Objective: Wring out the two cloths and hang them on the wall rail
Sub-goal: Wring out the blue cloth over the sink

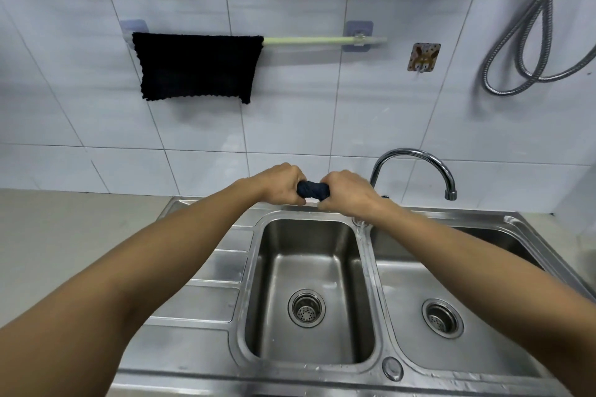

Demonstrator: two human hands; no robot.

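Bright, even light; wide-angle edge warping

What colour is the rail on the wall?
Pale green; the rail shows clearly in the head view.
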